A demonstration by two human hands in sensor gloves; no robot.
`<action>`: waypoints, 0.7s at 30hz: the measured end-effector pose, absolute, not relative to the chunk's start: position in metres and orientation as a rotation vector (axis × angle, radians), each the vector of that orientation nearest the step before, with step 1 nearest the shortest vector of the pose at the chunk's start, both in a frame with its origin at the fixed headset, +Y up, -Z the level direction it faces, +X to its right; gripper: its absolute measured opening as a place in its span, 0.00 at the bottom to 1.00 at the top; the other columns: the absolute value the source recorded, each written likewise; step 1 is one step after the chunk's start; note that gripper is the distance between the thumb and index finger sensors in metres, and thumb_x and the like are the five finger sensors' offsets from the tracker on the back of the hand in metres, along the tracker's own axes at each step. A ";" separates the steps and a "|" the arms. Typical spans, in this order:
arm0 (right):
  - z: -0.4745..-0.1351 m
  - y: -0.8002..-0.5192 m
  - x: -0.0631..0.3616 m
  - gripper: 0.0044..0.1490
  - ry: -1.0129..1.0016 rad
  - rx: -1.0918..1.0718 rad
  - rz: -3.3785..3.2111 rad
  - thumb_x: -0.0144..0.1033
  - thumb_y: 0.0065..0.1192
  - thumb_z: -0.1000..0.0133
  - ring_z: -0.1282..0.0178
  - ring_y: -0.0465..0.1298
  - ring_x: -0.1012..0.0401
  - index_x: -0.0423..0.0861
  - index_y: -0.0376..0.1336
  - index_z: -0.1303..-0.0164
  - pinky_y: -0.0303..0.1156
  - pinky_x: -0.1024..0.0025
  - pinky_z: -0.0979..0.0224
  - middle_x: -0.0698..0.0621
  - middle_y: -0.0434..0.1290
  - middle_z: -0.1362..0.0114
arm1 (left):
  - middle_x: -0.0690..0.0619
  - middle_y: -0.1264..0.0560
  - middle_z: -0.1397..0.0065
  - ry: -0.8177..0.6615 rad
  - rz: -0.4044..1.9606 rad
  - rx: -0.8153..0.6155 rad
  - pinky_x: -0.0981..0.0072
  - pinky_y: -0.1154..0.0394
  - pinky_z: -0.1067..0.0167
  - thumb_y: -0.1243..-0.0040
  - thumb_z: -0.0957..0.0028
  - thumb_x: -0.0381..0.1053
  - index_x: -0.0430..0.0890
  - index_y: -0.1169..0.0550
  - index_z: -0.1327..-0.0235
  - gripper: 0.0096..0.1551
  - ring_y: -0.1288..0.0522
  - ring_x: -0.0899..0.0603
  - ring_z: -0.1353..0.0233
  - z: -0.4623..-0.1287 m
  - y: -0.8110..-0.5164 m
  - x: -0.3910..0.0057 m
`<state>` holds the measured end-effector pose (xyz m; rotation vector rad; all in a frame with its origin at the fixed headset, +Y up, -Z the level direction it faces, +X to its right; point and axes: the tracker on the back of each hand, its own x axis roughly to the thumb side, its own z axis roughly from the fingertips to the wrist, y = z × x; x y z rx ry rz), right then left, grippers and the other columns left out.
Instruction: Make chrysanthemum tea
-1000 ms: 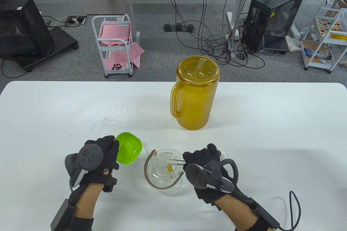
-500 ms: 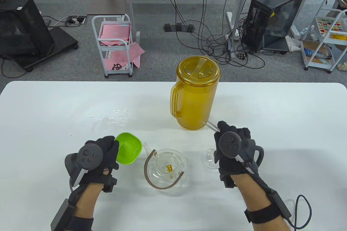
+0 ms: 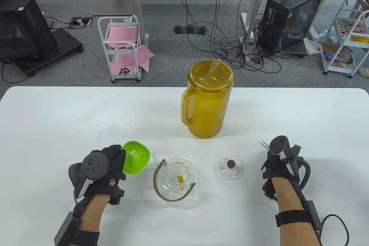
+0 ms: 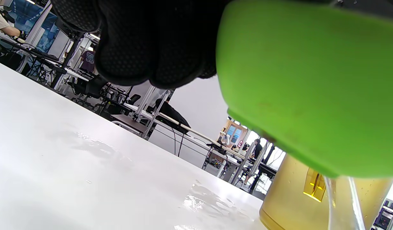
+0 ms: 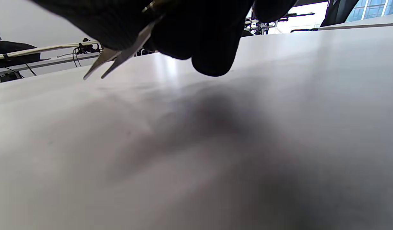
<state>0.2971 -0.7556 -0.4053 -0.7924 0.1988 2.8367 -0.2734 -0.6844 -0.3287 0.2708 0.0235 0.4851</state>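
Left hand (image 3: 108, 168) hovers near the front edge of the white tabletop (image 3: 302, 113), fingers curled round a tilted lime-green plastic bowl (image 3: 136, 161). Right hand (image 3: 278, 168), towards the front right corner, pinches thin metal tweezers (image 3: 264, 145), tips slightly apart. Between them sits the lidless round glass teapot (image 3: 177, 181), yellow chrysanthemum (image 3: 180, 178) inside, its glass lid (image 3: 229, 168) beside it.

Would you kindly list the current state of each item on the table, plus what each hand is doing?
Teapot: open, yellow flowers inside.
Teapot lid: off, lying on the table.
Pitcher: upright, lid on.
Green bowl: tilted, held by left hand.
Tweezers: held by right hand, tips empty.
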 end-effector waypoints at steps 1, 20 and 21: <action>-0.405 -0.757 0.297 0.31 0.208 -0.808 2.849 0.50 0.57 0.36 0.24 0.71 0.47 0.51 0.59 0.24 0.50 0.33 0.18 0.52 0.71 0.33 | 0.47 0.13 0.50 0.025 0.485 0.271 0.28 0.39 0.28 0.37 0.40 0.59 0.47 0.17 0.42 0.22 0.19 0.37 0.45 -0.329 -0.685 -0.274; -0.406 -0.768 0.290 0.32 0.283 -0.844 2.951 0.55 0.60 0.38 0.18 0.63 0.43 0.52 0.63 0.26 0.49 0.32 0.18 0.47 0.63 0.23 | 0.47 0.13 0.50 0.024 0.482 0.248 0.28 0.39 0.28 0.37 0.40 0.59 0.47 0.17 0.42 0.23 0.19 0.37 0.45 -0.331 -0.689 -0.274; -0.405 -0.768 0.290 0.32 0.282 -0.843 2.953 0.55 0.60 0.38 0.18 0.63 0.43 0.51 0.63 0.26 0.49 0.32 0.18 0.47 0.63 0.23 | 0.47 0.13 0.50 0.024 0.481 0.247 0.28 0.39 0.28 0.37 0.40 0.59 0.47 0.17 0.42 0.22 0.19 0.37 0.45 -0.331 -0.689 -0.274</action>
